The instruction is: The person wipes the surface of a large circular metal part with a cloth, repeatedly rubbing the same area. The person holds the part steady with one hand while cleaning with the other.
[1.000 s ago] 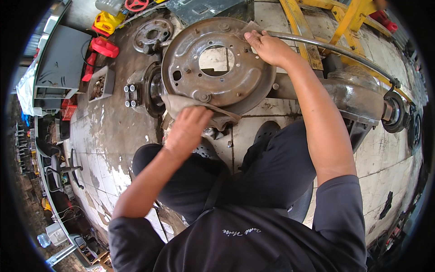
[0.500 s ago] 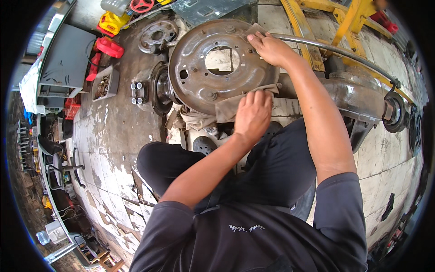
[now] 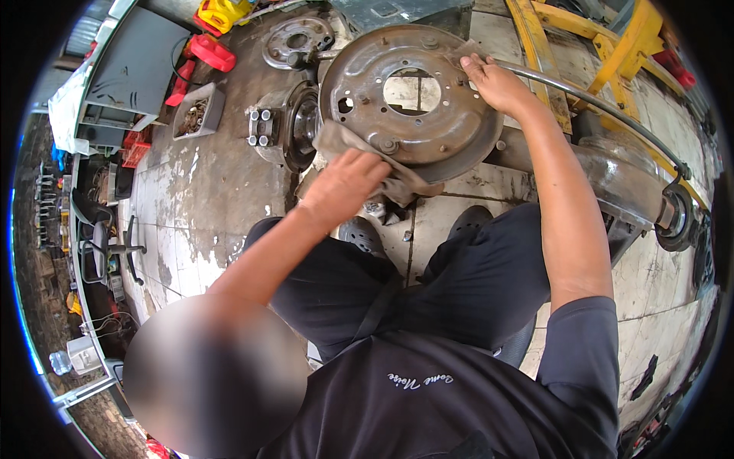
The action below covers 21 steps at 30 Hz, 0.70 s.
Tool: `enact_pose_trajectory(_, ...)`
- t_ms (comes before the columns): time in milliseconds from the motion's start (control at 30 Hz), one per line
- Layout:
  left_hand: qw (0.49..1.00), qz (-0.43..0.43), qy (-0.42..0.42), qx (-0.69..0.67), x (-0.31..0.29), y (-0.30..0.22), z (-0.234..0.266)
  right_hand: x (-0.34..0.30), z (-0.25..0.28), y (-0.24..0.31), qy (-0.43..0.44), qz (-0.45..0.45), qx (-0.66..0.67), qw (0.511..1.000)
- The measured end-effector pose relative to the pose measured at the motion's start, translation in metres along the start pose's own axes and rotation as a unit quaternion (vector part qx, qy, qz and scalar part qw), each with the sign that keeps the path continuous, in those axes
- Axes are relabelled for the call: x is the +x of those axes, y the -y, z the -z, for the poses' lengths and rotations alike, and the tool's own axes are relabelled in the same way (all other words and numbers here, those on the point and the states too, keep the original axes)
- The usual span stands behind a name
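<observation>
Round brown metal plate in front of the knees: along its lower rim, the left hand has moved leftward with the beige cloth since half a second ago. Its fingers are bent, holding the cloth against the plate's lower-left edge. The right hand lies at the upper-right rim; whether its fingers grip cannot be told. Leftward stands a bolted hub; rightward, a metal housing. Farther out are a smaller plate, a grey bin and a yellow frame.
</observation>
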State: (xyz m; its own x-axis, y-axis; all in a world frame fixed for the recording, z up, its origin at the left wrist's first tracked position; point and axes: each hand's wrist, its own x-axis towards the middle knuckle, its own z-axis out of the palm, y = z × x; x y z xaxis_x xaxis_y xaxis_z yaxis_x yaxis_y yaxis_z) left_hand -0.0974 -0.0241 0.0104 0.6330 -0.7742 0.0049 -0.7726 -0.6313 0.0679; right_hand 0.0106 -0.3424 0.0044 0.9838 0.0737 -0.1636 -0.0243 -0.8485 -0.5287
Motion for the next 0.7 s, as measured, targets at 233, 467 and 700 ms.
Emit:
enact_pose_trajectory(233,0.997,-0.051,-0.002,0.05,-0.003,0.082,0.032,0.0,-0.001,0.005,-0.004,-0.004,0.0,1.0)
enact_pose_trajectory(467,0.999,-0.01,-0.048,0.012,-0.005,0.052,0.013,-0.003,0.004,0.011,0.009,-0.01,-0.019,1.0)
enact_pose_trajectory(700,0.984,-0.051,-0.082,-0.149,-0.011,0.045,0.012,0.003,-0.002,0.003,-0.002,-0.01,-0.027,1.0)
